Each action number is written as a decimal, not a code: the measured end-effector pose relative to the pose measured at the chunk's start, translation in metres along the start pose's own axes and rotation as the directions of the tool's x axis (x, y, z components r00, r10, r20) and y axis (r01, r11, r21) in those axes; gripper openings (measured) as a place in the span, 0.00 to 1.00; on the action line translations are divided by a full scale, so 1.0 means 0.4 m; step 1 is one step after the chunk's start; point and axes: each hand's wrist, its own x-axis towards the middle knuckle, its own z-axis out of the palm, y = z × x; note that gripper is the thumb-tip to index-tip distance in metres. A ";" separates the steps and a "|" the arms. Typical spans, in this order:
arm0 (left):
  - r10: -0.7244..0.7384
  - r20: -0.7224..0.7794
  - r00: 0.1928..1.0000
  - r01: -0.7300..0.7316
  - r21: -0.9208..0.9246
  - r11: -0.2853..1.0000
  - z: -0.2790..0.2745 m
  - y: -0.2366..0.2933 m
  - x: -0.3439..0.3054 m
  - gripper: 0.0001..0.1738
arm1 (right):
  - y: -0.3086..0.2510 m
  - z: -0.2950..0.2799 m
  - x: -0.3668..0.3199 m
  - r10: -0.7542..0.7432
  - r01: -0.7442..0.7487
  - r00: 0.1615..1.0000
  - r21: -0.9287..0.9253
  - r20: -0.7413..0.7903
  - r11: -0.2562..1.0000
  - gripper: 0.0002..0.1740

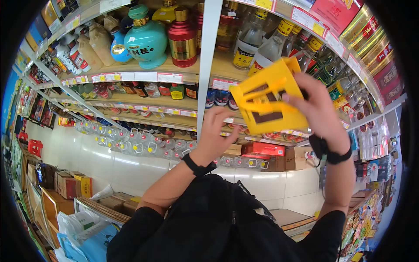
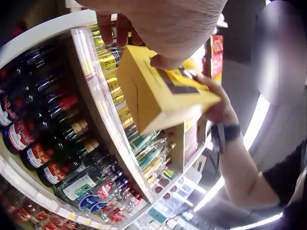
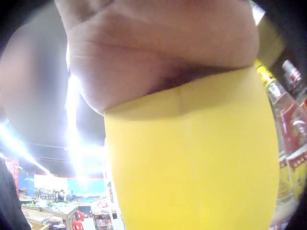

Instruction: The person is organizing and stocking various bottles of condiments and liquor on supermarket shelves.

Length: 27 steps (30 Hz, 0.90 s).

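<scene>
My right hand (image 1: 317,101) grips a yellow cardboard box (image 1: 262,98) with dark brown printed panels, tilted in front of the shelves. Its thumb lies over the printed face. In the right wrist view, the palm (image 3: 163,52) sits along the top edge of a plain yellow side (image 3: 192,158). To the left of the box, my left hand (image 1: 216,134) holds nothing, its fingers loosely bent. From the left wrist camera, that hand (image 2: 168,24) overlaps the box's near upper edge. Behind the box stand clear glass bottles (image 1: 247,41) with yellow caps.
A white shelf upright (image 1: 208,65) divides the racks. On the upper left shelf are a turquoise jar (image 1: 146,46) and a red bottle (image 1: 182,41). Several clear jugs (image 1: 135,142) with handles line the floor below. Cartons (image 1: 299,158) sit under the right shelf.
</scene>
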 end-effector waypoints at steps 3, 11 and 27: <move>0.184 -0.025 0.983 -0.176 0.194 0.965 -0.004 -0.011 0.061 0.34 | -0.051 -0.005 0.142 0.039 -0.043 0.998 0.081 0.055 0.996 0.19; 0.184 -0.014 0.983 -0.183 0.057 0.981 -0.012 -0.114 0.134 0.39 | -0.126 0.021 0.290 0.000 0.005 0.998 -0.083 0.068 0.997 0.19; 0.190 0.004 0.982 -0.189 0.131 0.973 0.027 -0.133 0.173 0.48 | -0.040 0.064 0.444 0.002 0.029 0.982 -0.161 0.187 0.986 0.26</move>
